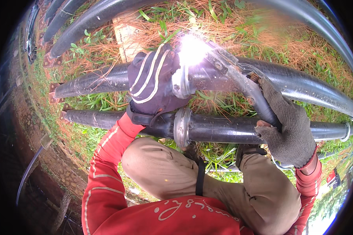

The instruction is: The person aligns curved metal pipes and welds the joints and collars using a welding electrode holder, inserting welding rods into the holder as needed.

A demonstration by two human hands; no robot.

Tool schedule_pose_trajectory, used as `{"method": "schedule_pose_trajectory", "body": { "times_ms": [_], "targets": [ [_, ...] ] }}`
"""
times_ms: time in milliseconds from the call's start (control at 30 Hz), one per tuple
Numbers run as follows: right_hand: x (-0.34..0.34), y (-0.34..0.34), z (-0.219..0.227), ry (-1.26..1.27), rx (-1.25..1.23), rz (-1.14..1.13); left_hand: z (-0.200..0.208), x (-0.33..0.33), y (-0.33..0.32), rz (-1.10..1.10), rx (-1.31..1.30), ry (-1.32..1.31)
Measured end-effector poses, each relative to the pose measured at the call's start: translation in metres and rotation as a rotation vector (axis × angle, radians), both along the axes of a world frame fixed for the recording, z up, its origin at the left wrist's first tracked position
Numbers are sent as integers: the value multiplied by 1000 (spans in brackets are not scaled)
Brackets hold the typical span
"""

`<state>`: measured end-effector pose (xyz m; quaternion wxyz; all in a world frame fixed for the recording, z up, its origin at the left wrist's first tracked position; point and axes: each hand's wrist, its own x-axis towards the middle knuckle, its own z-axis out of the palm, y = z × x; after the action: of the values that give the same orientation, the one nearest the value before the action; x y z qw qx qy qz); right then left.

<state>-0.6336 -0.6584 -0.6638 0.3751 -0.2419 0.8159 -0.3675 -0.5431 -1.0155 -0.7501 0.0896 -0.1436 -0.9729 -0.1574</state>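
Note:
A blinding white welding arc (pixel 191 49) burns at the far side of a black pipe (pixel 98 80), beside a pale metal ring (pixel 181 84) that joins its sections. My right hand (pixel 292 129), in a grey knit glove, is closed around the dark handle of a welding electrode holder (pixel 245 80), its head slanting toward the glare. In a dark glove with white stripes, my left hand (pixel 155 78) lies closed over the pipe just left of the ring. Glare hides the electrode tip and some fingertips. A nearer black pipe (pixel 223 128) with a metal collar (pixel 182 127) runs parallel, close to my knees.
More black pipes (pixel 94 23) curve across the far side, some ending in rusty flanges (pixel 53 60). A wooden board (pixel 127 35) lies beneath them on grass and brown pine needles (pixel 223 19). My bent knees (pixel 157 164) are close to the nearer pipe. A cable (pixel 280 166) trails at the right.

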Motion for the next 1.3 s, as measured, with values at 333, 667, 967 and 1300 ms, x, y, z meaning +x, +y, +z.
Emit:
{"method": "schedule_pose_trajectory", "body": {
  "times_ms": [333,667,967,1300],
  "targets": [
    [-4,-3,-2,-14,18,53,-1,-1,-2,-7,-12,-13],
    [-5,-3,0,-109,-18,-100,1,7,-9,-13,-15,-24],
    [-2,5,-3,56,-2,-3,-11,11,-14,8,-30,-38],
    [0,-1,-2,-39,36,-30,-9,9,-11,1,-14,-1]
  ]
}}
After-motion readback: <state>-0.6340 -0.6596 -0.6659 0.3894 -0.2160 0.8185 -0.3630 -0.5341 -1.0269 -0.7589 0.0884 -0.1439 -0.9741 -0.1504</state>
